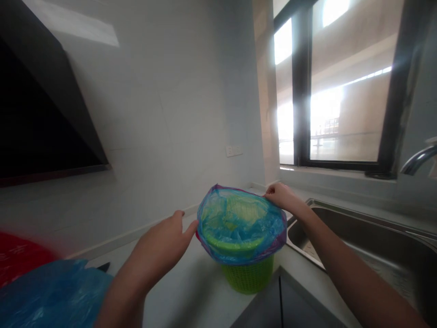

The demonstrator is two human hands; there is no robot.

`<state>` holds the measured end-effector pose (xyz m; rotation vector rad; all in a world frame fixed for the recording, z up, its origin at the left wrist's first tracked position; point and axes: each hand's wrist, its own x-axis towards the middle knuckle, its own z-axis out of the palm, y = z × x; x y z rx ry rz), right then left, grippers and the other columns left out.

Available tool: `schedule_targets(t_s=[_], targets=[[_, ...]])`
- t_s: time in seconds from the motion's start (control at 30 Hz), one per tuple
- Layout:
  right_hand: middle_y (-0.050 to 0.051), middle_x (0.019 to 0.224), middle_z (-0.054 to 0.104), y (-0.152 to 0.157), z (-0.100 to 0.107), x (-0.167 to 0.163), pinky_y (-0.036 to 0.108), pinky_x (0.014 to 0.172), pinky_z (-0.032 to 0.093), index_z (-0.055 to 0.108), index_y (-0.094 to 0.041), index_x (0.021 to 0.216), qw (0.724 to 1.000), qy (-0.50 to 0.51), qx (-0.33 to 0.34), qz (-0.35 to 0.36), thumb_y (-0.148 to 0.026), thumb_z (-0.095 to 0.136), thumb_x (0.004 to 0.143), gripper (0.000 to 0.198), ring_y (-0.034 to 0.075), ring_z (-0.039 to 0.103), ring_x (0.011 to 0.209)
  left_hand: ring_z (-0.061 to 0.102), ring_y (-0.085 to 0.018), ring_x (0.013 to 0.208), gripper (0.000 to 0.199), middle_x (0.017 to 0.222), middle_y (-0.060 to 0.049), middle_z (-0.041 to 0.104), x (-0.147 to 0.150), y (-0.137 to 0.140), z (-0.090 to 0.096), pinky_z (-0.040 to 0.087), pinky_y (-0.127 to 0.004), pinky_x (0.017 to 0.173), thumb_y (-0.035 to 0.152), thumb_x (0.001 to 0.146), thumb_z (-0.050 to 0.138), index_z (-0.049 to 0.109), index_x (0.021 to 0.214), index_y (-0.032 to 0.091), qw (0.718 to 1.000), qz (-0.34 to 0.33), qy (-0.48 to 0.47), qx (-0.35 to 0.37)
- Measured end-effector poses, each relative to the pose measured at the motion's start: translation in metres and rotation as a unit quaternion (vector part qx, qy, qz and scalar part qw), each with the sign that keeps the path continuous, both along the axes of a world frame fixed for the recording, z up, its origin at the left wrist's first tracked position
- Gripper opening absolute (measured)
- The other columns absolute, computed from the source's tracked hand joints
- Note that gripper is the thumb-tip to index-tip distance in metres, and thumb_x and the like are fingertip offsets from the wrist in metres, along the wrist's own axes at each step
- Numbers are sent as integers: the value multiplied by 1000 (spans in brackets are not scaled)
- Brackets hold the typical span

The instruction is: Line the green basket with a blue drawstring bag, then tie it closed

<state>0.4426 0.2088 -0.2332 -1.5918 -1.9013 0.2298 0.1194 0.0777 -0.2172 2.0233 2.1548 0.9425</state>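
Note:
A green woven plastic basket stands upright on the counter near its corner. A thin blue plastic bag with a purple edge lines it and is folded out over the rim. At the far right of the rim, my right hand pinches the bag's edge between thumb and fingers. My left hand is at the left side of the bag, thumb and forefinger apart. Its thumb tip is at the bag's edge; whether they touch I cannot tell.
Right of the basket lies a steel sink with a faucet. At lower left are another blue plastic bag and a blurred red item, with a dark pointed object beside them. A dark hood juts out at upper left.

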Motion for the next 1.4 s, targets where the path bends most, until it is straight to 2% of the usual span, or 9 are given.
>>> schedule_targets(t_s=[0.13,0.33,0.53,0.73,0.9,1.07,1.2,1.3,1.4], targets=[[8,75,71,-1,-5,4,29,62,36,69,-16,71,997,26,61,-37,-25,55,80,19,18,60,70,62,-29,64,32,70,-9,70,4,-12,4,35,-33,55,53,74,69,71,66,23,989,-106,-22,-102],[9,90,73,-4,-7,10,29,67,40,74,-17,88,998,35,54,11,-47,62,82,34,21,64,81,57,-23,58,30,63,-5,66,15,2,3,29,-31,54,44,83,59,63,61,23,992,-117,1,-52],[7,80,73,-8,-4,6,28,62,38,73,-17,79,999,14,42,31,-24,64,75,12,18,62,73,59,-21,62,24,66,-3,67,20,8,10,38,-30,57,44,79,65,64,71,21,991,-80,-84,61],[9,87,73,-2,-9,4,29,66,38,71,-16,87,997,18,76,-11,-28,61,79,17,20,62,79,60,-16,62,30,67,-1,66,26,23,12,48,-26,61,37,63,80,64,82,19,913,-113,-353,171],[8,83,73,-2,-11,7,28,63,38,72,-18,80,999,1,29,44,-32,65,76,16,19,62,75,53,-12,50,26,60,2,59,37,18,16,46,-22,49,32,66,77,61,80,18,838,-167,-517,46],[6,72,68,-7,-10,6,29,61,34,67,-19,72,997,-8,79,13,-30,61,79,14,19,58,71,51,-14,47,25,54,-1,54,38,0,19,46,-26,45,39,72,72,61,67,18,830,-200,-519,-43],[3,65,62,-8,-8,3,29,60,33,62,-19,67,992,96,86,0,-35,61,79,21,17,54,67,49,-13,47,22,54,-1,55,29,-6,23,46,-24,44,35,70,75,64,64,17,821,-198,-534,36],[0,62,57,-4,-5,6,27,58,37,61,-18,67,944,323,24,67,-41,66,76,25,14,50,61,46,-8,45,15,54,3,53,22,3,29,44,-17,41,23,74,70,62,64,16,780,-158,-593,121],[0,66,61,2,1,16,26,63,47,63,-18,73,819,554,-42,145,-29,69,71,13,13,53,62,49,-6,46,21,55,4,54,18,18,37,47,-12,45,8,81,58,57,62,16,698,-94,-689,170]])
